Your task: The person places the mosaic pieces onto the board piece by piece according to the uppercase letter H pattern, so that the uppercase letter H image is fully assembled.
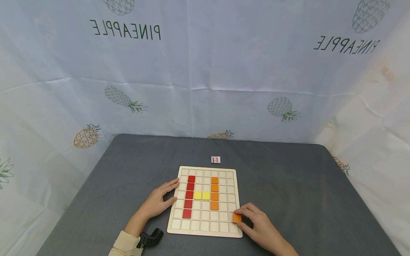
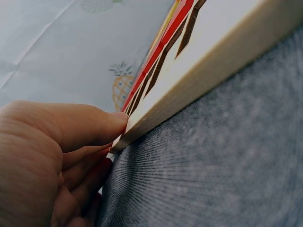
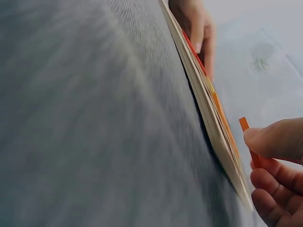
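A square wooden grid board [image 1: 195,225] lies on the dark table. Within its cells stand a column of red tiles [image 1: 188,203], two yellow tiles [image 1: 197,195] side by side, and a column of orange tiles [image 1: 214,196]. My right hand [image 1: 260,226] pinches a loose orange tile [image 1: 236,218] between thumb and fingers over the board's right edge; the right wrist view shows this tile [image 3: 244,124] raised off the board. At the opposite side, my left hand [image 1: 157,201] rests with extended fingers and thumb touching the board's left edge.
A small card [image 1: 216,160] with a printed coloured grid lies behind the board. The dark table [image 1: 288,177] reaches back to a white pineapple-print curtain [image 1: 205,71]. A black band [image 1: 152,238] sits on the left wrist.
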Demonstrator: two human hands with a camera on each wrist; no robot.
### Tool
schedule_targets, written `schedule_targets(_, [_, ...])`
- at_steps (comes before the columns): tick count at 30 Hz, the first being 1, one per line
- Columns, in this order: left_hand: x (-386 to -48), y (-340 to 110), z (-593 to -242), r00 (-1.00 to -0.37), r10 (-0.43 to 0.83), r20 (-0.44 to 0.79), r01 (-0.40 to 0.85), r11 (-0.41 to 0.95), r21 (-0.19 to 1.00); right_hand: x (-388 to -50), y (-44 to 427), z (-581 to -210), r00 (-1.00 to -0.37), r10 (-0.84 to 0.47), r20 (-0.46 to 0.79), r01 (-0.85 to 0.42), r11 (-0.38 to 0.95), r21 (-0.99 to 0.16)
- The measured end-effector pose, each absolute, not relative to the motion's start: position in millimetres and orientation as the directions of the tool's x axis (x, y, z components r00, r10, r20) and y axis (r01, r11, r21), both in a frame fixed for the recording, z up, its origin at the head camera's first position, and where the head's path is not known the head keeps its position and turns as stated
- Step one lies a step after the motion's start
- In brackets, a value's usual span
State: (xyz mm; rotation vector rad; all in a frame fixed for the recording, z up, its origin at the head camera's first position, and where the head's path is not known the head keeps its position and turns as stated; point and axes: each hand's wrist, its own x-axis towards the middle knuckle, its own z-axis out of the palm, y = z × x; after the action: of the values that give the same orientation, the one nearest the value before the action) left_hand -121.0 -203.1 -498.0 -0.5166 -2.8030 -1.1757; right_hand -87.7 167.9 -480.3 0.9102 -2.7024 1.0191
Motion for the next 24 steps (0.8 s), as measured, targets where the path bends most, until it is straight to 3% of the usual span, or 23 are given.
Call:
schedule_targets(11, [-121.6, -202.2, -497.8, -0.943, 0.279, 0.183, 0.327, 0.660, 0.676, -99.1, 131.3, -483.9, -0.731, -0.582, 0.355, -0.669, 0.511, -0.540])
schedule_targets(24, [-121.2, -201.5, -496.3, -0.936, 0.284, 0.207, 0.347, 0.655, 0.671, -102.9, 114.0, -488.6, -0.709, -0.597, 0.376, -0.701, 0.533, -0.475])
